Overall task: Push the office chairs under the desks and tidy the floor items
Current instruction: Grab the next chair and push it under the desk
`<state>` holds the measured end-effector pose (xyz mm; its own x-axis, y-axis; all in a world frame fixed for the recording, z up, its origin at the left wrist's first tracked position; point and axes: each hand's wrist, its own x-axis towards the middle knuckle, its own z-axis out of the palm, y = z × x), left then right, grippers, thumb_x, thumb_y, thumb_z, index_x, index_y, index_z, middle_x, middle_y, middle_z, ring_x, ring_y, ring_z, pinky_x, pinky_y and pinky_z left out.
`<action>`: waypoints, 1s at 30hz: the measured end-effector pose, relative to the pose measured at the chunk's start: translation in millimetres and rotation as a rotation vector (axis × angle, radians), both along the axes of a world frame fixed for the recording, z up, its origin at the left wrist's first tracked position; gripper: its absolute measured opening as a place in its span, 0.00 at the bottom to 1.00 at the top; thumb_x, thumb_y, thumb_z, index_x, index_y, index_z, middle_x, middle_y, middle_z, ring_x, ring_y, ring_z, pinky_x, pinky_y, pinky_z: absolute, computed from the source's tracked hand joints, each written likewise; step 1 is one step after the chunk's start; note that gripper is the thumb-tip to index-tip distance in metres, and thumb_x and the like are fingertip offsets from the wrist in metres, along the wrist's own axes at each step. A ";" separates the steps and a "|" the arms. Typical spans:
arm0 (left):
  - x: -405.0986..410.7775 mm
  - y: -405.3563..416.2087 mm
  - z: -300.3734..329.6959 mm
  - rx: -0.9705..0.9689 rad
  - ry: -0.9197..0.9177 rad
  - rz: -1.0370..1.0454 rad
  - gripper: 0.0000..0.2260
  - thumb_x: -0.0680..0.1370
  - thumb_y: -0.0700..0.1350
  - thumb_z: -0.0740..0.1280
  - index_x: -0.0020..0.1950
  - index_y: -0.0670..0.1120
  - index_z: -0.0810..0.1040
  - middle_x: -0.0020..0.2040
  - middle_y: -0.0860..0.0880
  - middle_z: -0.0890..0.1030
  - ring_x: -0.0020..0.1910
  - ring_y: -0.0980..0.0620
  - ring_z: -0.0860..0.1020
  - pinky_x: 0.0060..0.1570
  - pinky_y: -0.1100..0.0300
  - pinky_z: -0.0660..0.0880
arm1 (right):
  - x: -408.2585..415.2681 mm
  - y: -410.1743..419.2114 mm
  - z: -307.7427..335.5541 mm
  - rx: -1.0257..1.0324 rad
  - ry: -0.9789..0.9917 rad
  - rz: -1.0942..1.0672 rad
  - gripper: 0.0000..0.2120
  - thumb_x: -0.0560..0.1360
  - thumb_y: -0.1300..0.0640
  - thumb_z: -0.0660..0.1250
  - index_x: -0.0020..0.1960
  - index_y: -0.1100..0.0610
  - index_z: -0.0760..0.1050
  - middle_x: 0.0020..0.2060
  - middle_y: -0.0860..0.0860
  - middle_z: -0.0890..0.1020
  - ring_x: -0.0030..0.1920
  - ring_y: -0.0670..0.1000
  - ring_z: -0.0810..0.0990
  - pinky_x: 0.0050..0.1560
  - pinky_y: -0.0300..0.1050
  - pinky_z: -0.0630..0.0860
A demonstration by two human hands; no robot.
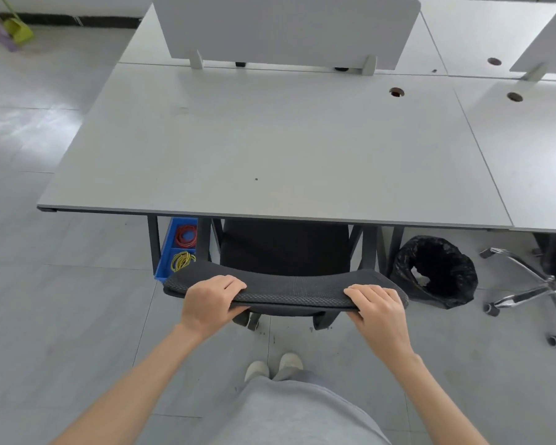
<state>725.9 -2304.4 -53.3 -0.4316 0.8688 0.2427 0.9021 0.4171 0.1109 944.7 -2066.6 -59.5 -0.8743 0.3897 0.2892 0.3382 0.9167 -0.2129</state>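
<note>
Both hands clamped on chair (286, 252) back: left (207, 301), right (379, 308) | back parallel to desk (270, 139) near edge | push straight ahead

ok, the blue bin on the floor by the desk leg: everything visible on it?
The blue bin looks like plastic, open-topped and split by a divider into compartments. The far one holds red rubber bands, the nearer one yellow rubber bands. It sits on the floor under the desk front edge, between two dark legs, left of the chair backrest, which covers its near corner. Neither hand touches it.
</note>
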 end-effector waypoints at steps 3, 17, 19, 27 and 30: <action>7.9 6.7 -1.2 0.007 -0.027 0.014 0.14 0.61 0.52 0.78 0.42 0.47 0.83 0.37 0.52 0.84 0.34 0.53 0.82 0.28 0.64 0.76 | 0.4 13.3 2.5 -0.018 -0.035 0.010 0.14 0.61 0.63 0.75 0.46 0.56 0.81 0.44 0.49 0.85 0.45 0.52 0.83 0.48 0.41 0.66; 11.1 2.0 -0.1 0.002 -0.072 0.031 0.14 0.62 0.53 0.78 0.42 0.47 0.83 0.38 0.52 0.84 0.35 0.53 0.82 0.29 0.63 0.77 | 2.2 4.4 5.3 -0.068 -0.094 -0.024 0.11 0.63 0.59 0.70 0.46 0.56 0.81 0.44 0.48 0.85 0.45 0.51 0.83 0.48 0.42 0.67; 12.0 1.2 0.0 -0.005 -0.073 0.031 0.15 0.61 0.53 0.78 0.42 0.47 0.83 0.38 0.52 0.84 0.35 0.53 0.82 0.30 0.64 0.77 | 1.5 4.0 6.6 -0.068 -0.097 -0.026 0.11 0.63 0.59 0.70 0.46 0.56 0.81 0.44 0.48 0.85 0.45 0.51 0.83 0.48 0.42 0.67; 16.8 -5.2 17.6 -0.001 -0.373 0.037 0.14 0.69 0.47 0.73 0.53 0.45 0.81 0.49 0.49 0.84 0.49 0.51 0.82 0.50 0.59 0.76 | -9.5 -5.1 41.7 -0.113 -0.533 -0.023 0.19 0.71 0.53 0.69 0.61 0.53 0.73 0.58 0.48 0.78 0.60 0.53 0.76 0.57 0.51 0.69; 32.5 -37.4 36.0 0.183 -0.599 0.185 0.16 0.74 0.50 0.64 0.59 0.45 0.79 0.56 0.54 0.79 0.58 0.59 0.74 0.60 0.66 0.67 | -37.1 -24.1 73.1 -0.257 -0.711 0.112 0.24 0.77 0.46 0.58 0.71 0.50 0.61 0.66 0.45 0.71 0.65 0.48 0.69 0.63 0.45 0.67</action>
<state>758.4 -2341.9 -17.2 -0.6761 0.7351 0.0506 0.5776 0.4861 0.6558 907.6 -2090.7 13.6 -0.8543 0.2665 -0.4462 0.3816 0.9045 -0.1903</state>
